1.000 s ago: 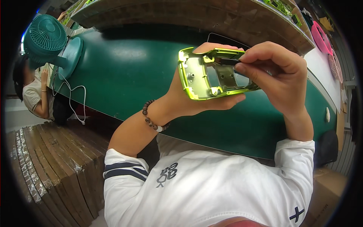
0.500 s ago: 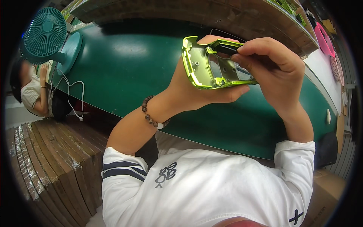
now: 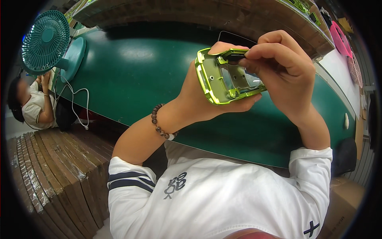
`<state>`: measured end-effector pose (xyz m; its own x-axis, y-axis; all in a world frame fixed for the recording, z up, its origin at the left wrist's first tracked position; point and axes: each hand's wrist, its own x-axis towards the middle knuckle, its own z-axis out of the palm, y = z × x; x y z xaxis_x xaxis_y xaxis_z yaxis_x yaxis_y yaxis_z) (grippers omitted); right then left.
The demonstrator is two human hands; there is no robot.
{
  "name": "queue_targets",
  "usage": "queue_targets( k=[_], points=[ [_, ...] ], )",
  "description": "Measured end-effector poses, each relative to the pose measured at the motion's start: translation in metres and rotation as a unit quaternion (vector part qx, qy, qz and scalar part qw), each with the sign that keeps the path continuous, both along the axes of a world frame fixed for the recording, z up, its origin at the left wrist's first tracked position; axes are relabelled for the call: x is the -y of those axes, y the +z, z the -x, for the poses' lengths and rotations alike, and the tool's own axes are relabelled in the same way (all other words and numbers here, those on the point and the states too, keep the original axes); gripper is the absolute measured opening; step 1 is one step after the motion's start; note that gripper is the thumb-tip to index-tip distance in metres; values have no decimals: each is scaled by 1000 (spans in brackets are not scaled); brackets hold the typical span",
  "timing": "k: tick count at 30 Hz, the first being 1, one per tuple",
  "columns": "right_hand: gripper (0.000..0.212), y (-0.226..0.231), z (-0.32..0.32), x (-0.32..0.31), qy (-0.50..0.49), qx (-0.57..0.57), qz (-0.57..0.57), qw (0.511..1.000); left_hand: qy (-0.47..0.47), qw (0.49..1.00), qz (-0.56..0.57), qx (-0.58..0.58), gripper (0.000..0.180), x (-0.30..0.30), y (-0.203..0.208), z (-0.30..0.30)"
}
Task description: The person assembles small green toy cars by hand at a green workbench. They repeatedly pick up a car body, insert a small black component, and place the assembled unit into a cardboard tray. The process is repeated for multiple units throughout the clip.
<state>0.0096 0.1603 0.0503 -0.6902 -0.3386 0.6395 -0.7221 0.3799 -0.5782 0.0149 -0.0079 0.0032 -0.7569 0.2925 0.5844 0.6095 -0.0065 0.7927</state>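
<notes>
A lime-green toy car body shell is held above the table with its hollow inside facing up. Clear window pieces sit inside it. From beneath and the left, my left hand wraps round the shell, thumb along its near edge and fingers at its far edge. My right hand pinches with thumb and forefinger at a small black piece, which lies along the far inner side of the shell. The right end of the shell is partly hidden behind my right hand.
Beneath my hands lies a green tabletop. A green fan with a white cable stands at the far left, near a seated person. Cardboard boxes line the back; stacked brown sheets stand at lower left.
The car shell has shifted slightly right and toward me, and its tilt has changed a little. My right hand keeps its pinch at the black piece, with the other fingers lifted somewhat.
</notes>
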Motion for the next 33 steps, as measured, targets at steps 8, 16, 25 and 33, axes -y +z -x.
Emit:
queue_targets(
  k=[8,16,25,33],
  points=[
    [20,2,0,-5,-54,64,-82,993,-10,997,0,73,59,-4,-2,-3],
    [15,0,12,-5,1,-69,-136,988,-97,984,-26,145,83,4,-2,-3],
    [7,-28,4,-36,6,-6,-282,959,-143,956,174,187,46,34,28,31],
    [12,-40,-5,-35,41,85,-263,960,-2,887,459,52,16,-2,16,11]
  ],
)
